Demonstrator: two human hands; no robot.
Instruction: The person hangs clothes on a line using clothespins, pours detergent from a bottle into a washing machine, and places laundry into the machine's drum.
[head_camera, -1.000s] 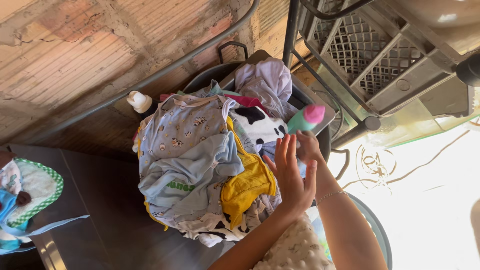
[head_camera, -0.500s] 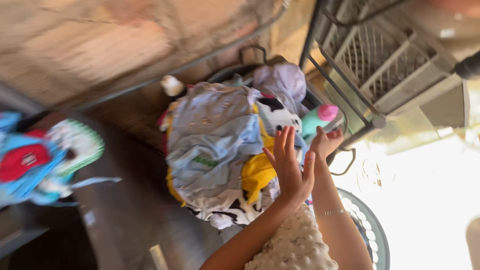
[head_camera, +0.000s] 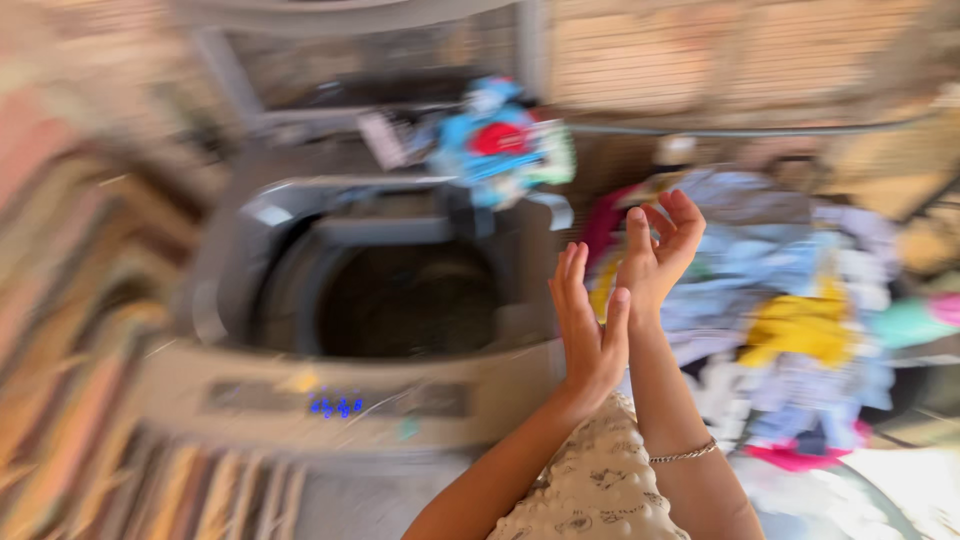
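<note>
Both hands are hanging empty, each grip open: the left hand (head_camera: 590, 335) is touching the right hand (head_camera: 655, 250) near the heap of clothes (head_camera: 780, 310), right of the open washing machine (head_camera: 400, 300). With the view blurring, a reach could miss the heap.

Heavy motion blur smeared nearly the whole frame, worst at the left edge, where striped colours ran into streaks. Warm daylight seemed to come from the lower right, where the corner was blown out to white glare. The dark round drum of the grey top-loading washing machine (head_camera: 400, 300) sat in shadow. Only the raised left hand (head_camera: 590, 330) and right hand (head_camera: 655, 255) stayed fairly sharp.
</note>
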